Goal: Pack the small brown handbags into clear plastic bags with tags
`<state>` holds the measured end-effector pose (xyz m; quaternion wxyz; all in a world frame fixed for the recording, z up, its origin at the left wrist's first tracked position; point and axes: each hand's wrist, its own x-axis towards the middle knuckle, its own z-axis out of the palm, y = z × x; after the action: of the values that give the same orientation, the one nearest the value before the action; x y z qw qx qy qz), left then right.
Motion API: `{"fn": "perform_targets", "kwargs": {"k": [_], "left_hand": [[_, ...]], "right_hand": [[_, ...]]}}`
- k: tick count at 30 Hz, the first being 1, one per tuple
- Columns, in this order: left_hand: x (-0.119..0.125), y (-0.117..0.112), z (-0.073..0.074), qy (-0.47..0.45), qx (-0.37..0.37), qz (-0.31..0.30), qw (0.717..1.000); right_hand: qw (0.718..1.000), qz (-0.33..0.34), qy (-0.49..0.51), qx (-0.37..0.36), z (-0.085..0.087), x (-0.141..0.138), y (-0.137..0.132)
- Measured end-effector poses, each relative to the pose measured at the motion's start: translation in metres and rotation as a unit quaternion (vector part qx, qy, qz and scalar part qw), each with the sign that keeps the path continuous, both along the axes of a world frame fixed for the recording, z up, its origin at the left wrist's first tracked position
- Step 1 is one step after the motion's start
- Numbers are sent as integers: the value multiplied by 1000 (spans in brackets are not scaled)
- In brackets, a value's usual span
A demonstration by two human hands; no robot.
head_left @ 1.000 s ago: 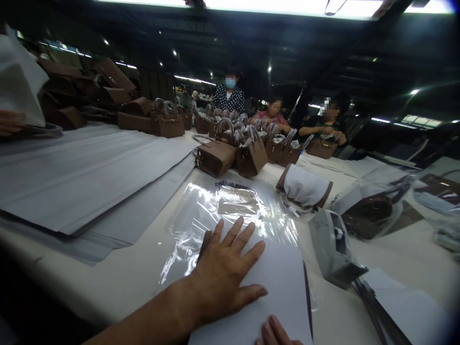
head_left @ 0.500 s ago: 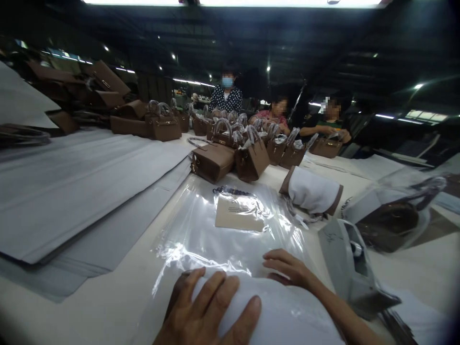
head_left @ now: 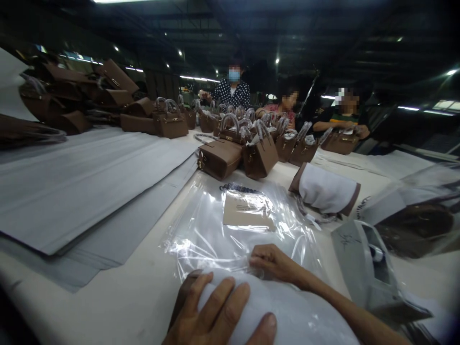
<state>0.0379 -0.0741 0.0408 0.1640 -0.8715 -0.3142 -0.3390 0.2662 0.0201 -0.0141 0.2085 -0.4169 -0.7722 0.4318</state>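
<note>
My left hand (head_left: 219,314) lies with spread fingers on a brown handbag wrapped in white sheet material (head_left: 298,306), at the bottom of the view. A brown edge of that bag shows beside the fingers. Just beyond it, my right hand (head_left: 271,261) is closed on the near edge of a clear plastic bag (head_left: 204,235). The plastic bag lies flat and shiny on the table, with a beige printed card (head_left: 247,211) and a dark chain at its far end.
Brown handbags (head_left: 221,155) stand in a cluster beyond the plastic. White sheets (head_left: 89,187) are stacked at left. A white-wrapped handbag (head_left: 328,189), a grey tape dispenser-like box (head_left: 362,263) and a plastic-covered bag (head_left: 417,223) lie at right. Several people (head_left: 233,93) work across the table.
My right hand has gone from loosely spread fingers to a closed grip at the plastic's near edge, pulling it into creases. My left hand stays on the wrapped handbag. The view has shifted slightly.
</note>
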Motion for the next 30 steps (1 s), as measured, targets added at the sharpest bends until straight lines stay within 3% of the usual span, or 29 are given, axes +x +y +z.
{"fn": "perform_targets", "kwargs": {"k": [2, 5, 8, 10, 13, 16, 18, 22, 26, 28, 30], "left_hand": [[1, 11, -6, 10, 9, -29, 999], [7, 25, -15, 31, -2, -42, 999], [11, 30, -13, 44, -39, -56, 997], [9, 30, 0, 42, -85, -81, 992], [0, 33, 33, 37, -197, -111, 973], [-9, 51, 61, -20, -282, -92, 955], [-10, 71, 68, -53, -317, -69, 944], [4, 114, 55, -4, -351, -33, 936], [24, 142, 34, 46, -301, -17, 952], [28, 147, 34, 24, -272, -13, 962], [29, 147, 42, 1, -198, -25, 980]], "right_hand": [[995, -75, 50, -41, 8, 0, 12], [983, -158, 92, -18, 22, 3, 28], [977, -187, 107, 1, 39, 7, 32], [977, -189, 99, 12, 47, 10, 28], [974, -205, 83, 36, 52, 13, 19], [966, -236, 79, 65, 54, 16, 14], [956, -266, 92, 79, 56, 18, 14], [939, -301, 152, 64, 61, 17, 16], [941, -289, 163, 59, 61, 15, 15], [944, -278, 163, 69, 61, 14, 12], [945, -264, 175, 77, 60, 13, 9]]}}
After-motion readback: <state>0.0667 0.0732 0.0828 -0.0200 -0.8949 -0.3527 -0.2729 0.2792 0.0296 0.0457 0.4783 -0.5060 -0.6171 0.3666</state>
